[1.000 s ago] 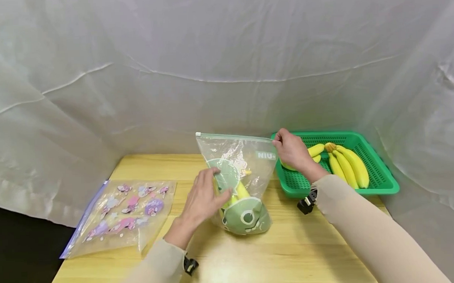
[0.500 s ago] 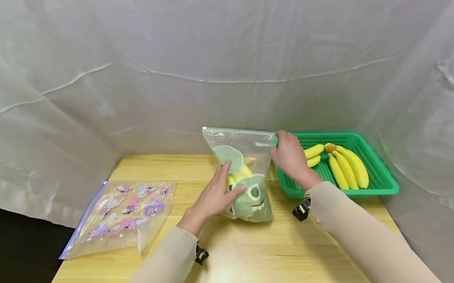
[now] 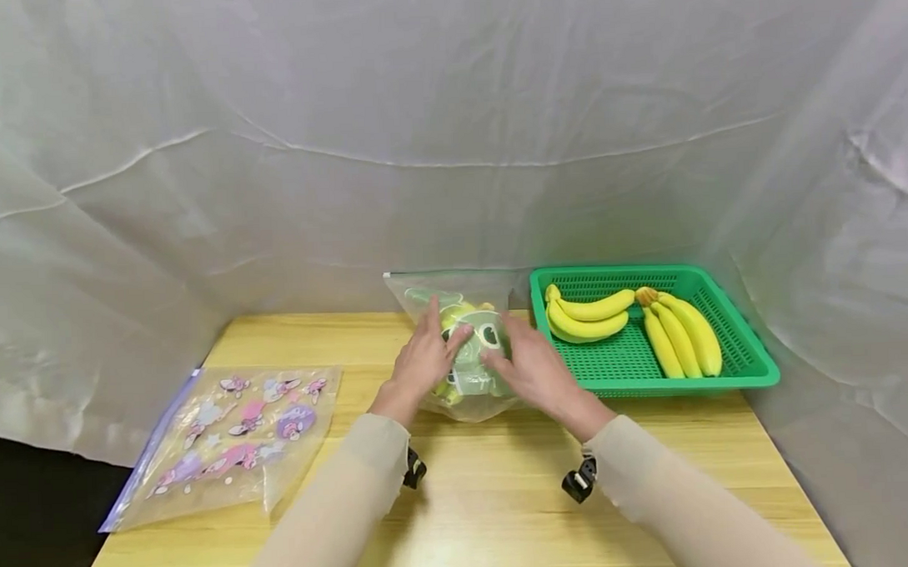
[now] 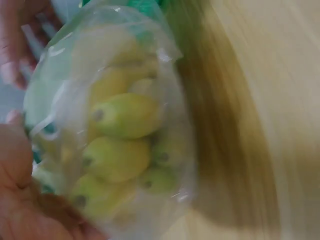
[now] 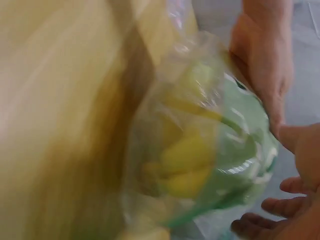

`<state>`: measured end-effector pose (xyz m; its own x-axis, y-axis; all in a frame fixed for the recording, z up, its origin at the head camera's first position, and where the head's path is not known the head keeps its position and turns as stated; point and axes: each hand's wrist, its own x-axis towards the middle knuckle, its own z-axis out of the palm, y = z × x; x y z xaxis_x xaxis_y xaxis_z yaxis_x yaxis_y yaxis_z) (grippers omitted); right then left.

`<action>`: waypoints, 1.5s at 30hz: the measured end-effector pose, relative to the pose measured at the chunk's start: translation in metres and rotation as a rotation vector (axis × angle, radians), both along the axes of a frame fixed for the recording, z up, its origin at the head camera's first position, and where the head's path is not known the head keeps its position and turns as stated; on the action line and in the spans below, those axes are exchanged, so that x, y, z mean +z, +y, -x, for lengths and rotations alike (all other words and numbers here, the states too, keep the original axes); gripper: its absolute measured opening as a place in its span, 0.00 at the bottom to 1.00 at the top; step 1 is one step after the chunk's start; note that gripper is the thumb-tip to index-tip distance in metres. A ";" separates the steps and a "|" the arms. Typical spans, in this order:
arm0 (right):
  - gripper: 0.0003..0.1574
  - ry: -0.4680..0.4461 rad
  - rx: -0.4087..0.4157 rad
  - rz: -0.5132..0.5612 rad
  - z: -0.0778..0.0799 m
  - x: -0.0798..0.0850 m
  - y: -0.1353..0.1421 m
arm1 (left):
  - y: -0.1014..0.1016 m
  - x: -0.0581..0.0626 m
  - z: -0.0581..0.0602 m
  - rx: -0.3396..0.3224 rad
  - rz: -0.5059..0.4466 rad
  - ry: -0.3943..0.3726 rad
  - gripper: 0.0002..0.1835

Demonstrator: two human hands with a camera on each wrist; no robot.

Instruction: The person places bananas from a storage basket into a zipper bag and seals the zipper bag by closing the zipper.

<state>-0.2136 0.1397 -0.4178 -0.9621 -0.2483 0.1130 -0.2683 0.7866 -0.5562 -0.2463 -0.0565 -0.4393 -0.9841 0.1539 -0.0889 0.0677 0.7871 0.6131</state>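
Two hands in the head view: left hand (image 3: 419,360) at the left side of one clear, green-printed zip bag (image 3: 478,362), right hand (image 3: 538,371) at its right side. Both released rather than clenched, fingers extended, thumbs toward the front of the bag. Zip bag between them, towards the back of one wooden table (image 3: 499,499), with one white slider (image 3: 387,275) at the upper left corner. Just to the right, one green plastic basket (image 3: 668,384) with two banana bunches: left bunch (image 3: 589,316), two bananas showing; right bunch (image 3: 681,334), three. Well to the left, one purple-zipped cartoon bag (image 3: 237,437), lying flat. Two beige sleeves (image 3: 334,496), two black wrist devices (image 3: 579,481), one pale curtain (image 3: 448,108) behind.

From the left wrist, blurred: at least five tips of bagged bananas (image 4: 117,157) through the clear plastic; parts of two hands along the left edge.

From the right wrist, also blurred: at least two yellow bananas inside the zip bag; two hands again, the right with fingers spread.
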 end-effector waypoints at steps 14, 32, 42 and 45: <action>0.63 0.234 0.026 -0.113 -0.032 -0.053 -0.006 | -0.008 -0.001 -0.016 -0.086 -0.081 -0.104 0.54; 0.60 0.329 0.010 -0.260 0.028 -0.050 0.001 | -0.014 -0.020 -0.006 -0.158 0.247 0.143 0.46; 0.57 0.287 -0.011 -0.267 0.036 -0.051 0.003 | -0.012 -0.028 -0.009 -0.135 0.252 0.150 0.42; 0.55 0.301 0.000 -0.260 0.032 -0.052 0.005 | -0.015 -0.028 -0.013 -0.139 0.275 0.156 0.41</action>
